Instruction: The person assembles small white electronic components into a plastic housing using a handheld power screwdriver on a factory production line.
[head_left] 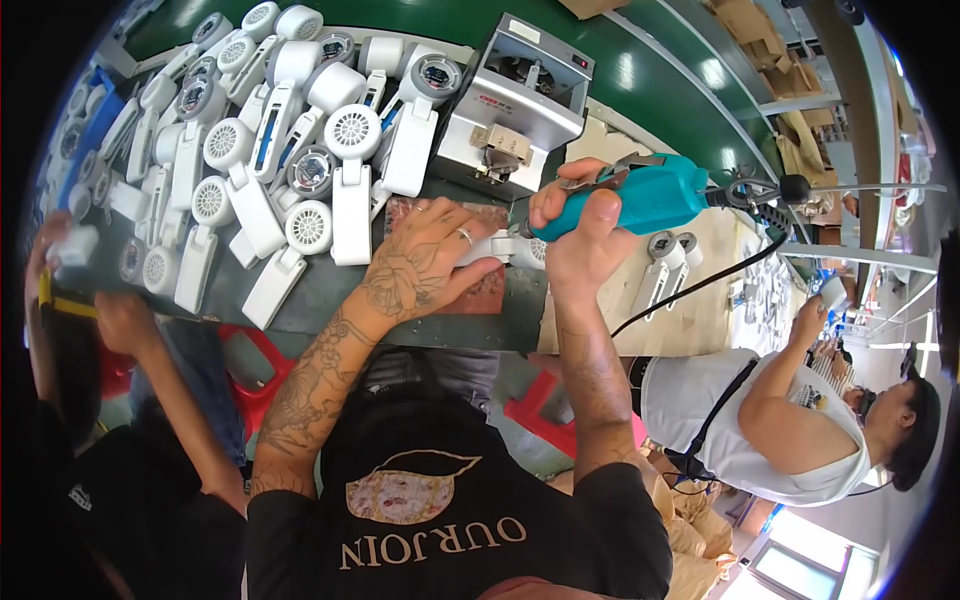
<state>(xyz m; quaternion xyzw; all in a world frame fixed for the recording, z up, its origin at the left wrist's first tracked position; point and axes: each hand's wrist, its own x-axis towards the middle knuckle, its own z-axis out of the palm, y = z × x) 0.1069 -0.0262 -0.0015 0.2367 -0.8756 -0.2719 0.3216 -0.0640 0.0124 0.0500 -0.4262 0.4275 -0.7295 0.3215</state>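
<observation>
My right hand (580, 250) is wrapped round a teal electric screwdriver (655, 195), its body lying sideways with the tip end toward my left hand. My left hand (420, 255) presses a white handheld fan (487, 250) down on a reddish mat (488, 298), fingers bent over it. The fan's round head (527, 252) shows under the screwdriver's front end. Whether the bit touches a screw is hidden. Just behind my hands stands a silver box-shaped machine (510, 105), seemingly a screw feeder.
A heap of white handheld fans (350, 130) covers the bench on the left. Two more fans (660, 272) lie on cardboard at the right, beside the screwdriver's black cable (700, 283). A person's arm (175, 390) reaches in at the left; another person (750, 425) is at the right.
</observation>
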